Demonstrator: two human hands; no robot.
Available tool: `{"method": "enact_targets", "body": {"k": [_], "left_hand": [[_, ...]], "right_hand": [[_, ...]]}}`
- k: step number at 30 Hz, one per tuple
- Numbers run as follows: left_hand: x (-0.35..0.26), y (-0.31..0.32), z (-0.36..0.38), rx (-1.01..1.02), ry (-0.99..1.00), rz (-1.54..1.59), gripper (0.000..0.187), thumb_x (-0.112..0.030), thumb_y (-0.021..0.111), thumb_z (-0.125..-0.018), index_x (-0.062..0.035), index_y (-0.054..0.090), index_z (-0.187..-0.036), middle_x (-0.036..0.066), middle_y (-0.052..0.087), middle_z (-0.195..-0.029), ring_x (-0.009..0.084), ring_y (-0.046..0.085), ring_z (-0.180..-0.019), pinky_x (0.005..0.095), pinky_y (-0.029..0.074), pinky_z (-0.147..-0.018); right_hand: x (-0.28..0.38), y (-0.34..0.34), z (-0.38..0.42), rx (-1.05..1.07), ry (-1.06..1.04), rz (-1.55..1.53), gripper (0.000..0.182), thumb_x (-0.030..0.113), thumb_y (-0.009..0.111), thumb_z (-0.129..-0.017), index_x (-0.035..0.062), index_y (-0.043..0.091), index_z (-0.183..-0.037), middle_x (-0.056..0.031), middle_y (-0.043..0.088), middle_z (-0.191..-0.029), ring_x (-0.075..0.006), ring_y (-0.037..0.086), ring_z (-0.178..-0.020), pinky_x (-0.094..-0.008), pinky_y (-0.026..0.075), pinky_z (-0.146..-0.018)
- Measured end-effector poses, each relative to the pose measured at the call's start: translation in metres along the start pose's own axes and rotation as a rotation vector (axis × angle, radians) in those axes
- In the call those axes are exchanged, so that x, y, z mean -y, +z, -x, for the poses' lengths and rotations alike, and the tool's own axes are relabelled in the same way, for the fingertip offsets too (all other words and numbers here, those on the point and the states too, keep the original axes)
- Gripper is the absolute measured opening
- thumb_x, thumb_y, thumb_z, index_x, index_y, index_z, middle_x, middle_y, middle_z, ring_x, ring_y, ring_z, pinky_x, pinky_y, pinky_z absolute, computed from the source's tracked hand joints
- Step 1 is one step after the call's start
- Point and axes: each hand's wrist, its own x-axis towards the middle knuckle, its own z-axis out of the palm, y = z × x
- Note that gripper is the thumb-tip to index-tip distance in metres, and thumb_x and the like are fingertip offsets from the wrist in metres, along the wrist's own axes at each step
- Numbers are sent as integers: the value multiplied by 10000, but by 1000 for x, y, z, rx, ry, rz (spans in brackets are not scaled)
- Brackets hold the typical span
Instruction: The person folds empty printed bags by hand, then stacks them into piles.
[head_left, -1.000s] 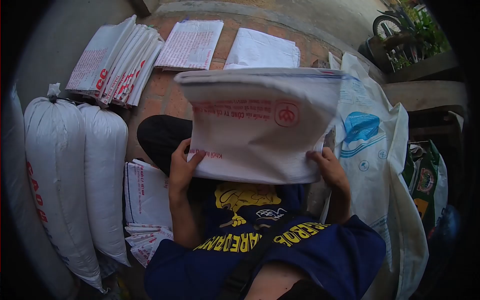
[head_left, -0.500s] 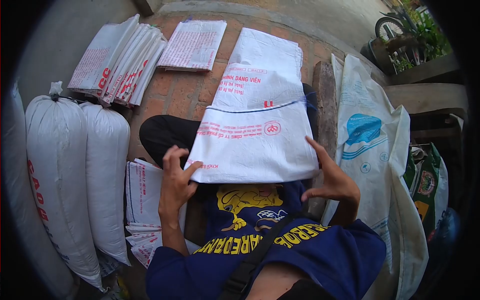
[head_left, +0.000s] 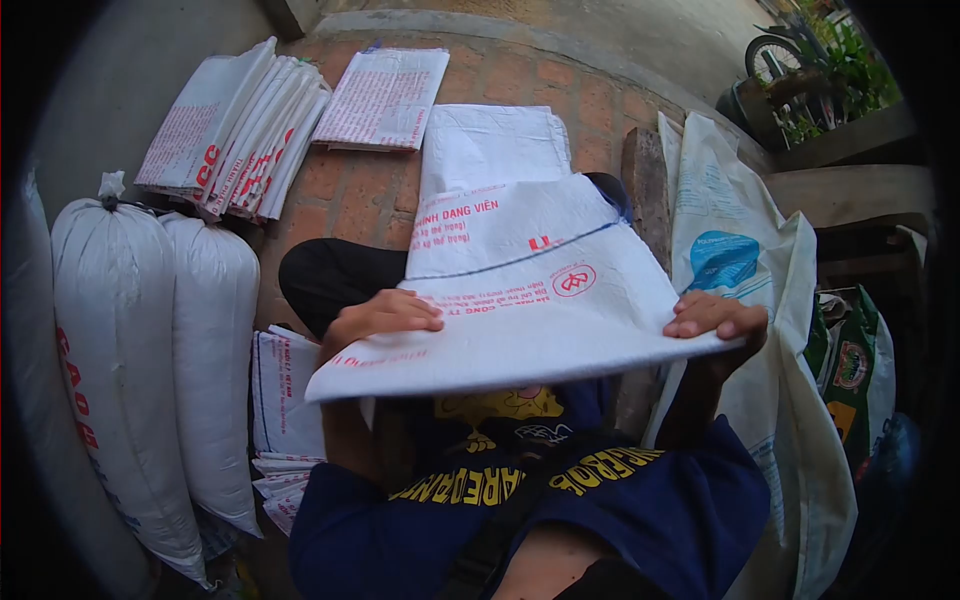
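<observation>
A white woven sack with red print and a dark blue stitched line lies folded over my lap, its near end raised towards me. On its left edge my left hand is closed, fingers on top and the thumb hidden beneath. The right edge is gripped by my right hand, its fingers curled over the top. The far part of the sack stretches flat over the brick floor. Beside my left arm are folded printed sacks.
A stack of folded sacks and another folded sack rest on the brick floor. Full white sacks stand at left. On the right are a wooden beam and a large white bag with blue print.
Both hands have taken hold of the sack's near edge and lifted it towards me. The sack's far end has been drawn nearer, and its near edge looks wider.
</observation>
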Motion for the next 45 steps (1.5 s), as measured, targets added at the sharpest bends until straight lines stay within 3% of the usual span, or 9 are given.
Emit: {"method": "enact_targets", "body": {"k": [8,12,14,17,19,25,33,41,45], "left_hand": [[42,8,31,-112,77,156,388,-311,614,-917,62,667,-1012,249,689,-949,363,675,-949,584,374,-1015],[12,-8,5,43,201,144,410,-302,654,-872,70,650,-1045,257,681,-980,357,676,-949,549,372,-1018],[11,-10,6,-21,151,29,406,-321,653,-874,57,649,-1023,238,682,-972,340,681,-919,539,394,-995],[4,16,8,-258,-92,-339,345,-323,604,-928,13,623,-1006,143,665,-901,195,664,-783,382,531,-785],[45,24,68,-576,-797,39,309,-280,591,-953,19,615,-1025,116,666,-933,161,654,-784,306,535,-716],[45,64,27,-637,-1089,-525,680,-156,713,-841,-17,363,-1408,204,597,-1080,281,636,-923,322,506,-811],[33,62,54,159,-747,-1127,831,-173,829,-663,-152,443,-1399,275,199,-1490,412,262,-1363,463,352,-1077],[24,30,27,-239,-257,-887,335,24,683,-678,-32,640,-1005,135,652,-1066,343,595,-1092,513,403,-1027],[-15,26,-7,-647,-65,-303,297,-125,794,-725,8,618,-926,128,669,-903,261,661,-885,428,485,-916]], "right_hand": [[-43,-22,3,68,-84,247,838,389,730,-825,92,212,-1414,-127,655,-1049,-306,615,-1079,-516,323,-1074],[-85,-66,-14,886,-32,625,532,393,565,-937,14,451,-1293,-186,630,-1117,-348,606,-1082,-487,351,-1063],[-86,-61,-8,724,280,-38,384,331,529,-963,-15,591,-1119,-202,623,-1148,-321,611,-1076,-429,419,-999],[-87,-52,25,403,432,244,295,253,559,-950,-22,611,-1046,-187,649,-1068,-285,640,-988,-395,479,-888],[-81,-10,38,-133,682,465,219,187,603,-931,-17,607,-1009,-150,680,-976,-237,673,-854,-352,534,-757],[-91,7,42,65,1172,788,523,125,678,-847,-13,402,-1270,-228,634,-913,-324,662,-876,-366,531,-803],[-67,5,53,533,1132,763,717,27,737,-709,102,438,-1357,-217,474,-1173,-398,521,-1089,-409,452,-948],[-66,13,42,481,419,1390,513,8,750,-644,95,628,-1135,-175,464,-1253,-322,523,-1135,-452,450,-931],[-41,-15,1,252,189,519,224,170,783,-744,61,657,-894,-100,691,-889,-239,668,-856,-455,451,-933]]}}
